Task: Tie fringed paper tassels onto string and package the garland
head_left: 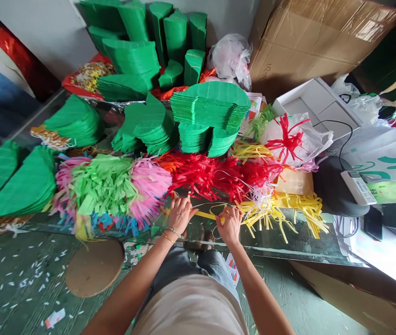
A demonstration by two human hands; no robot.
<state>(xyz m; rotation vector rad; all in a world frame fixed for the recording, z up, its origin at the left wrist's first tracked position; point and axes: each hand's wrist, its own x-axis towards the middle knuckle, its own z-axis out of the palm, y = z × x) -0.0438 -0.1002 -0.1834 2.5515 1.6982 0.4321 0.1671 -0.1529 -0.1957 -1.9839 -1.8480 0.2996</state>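
yellow paper strip [207, 215] | long axis sideways | pinched by left hand [180, 215], right hand [229, 225]

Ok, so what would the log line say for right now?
left hand: on yellow strip | right hand: on yellow strip | nearby: red fringe, pink fringe | beyond: green stacks

Head-worn view, facing forward and down
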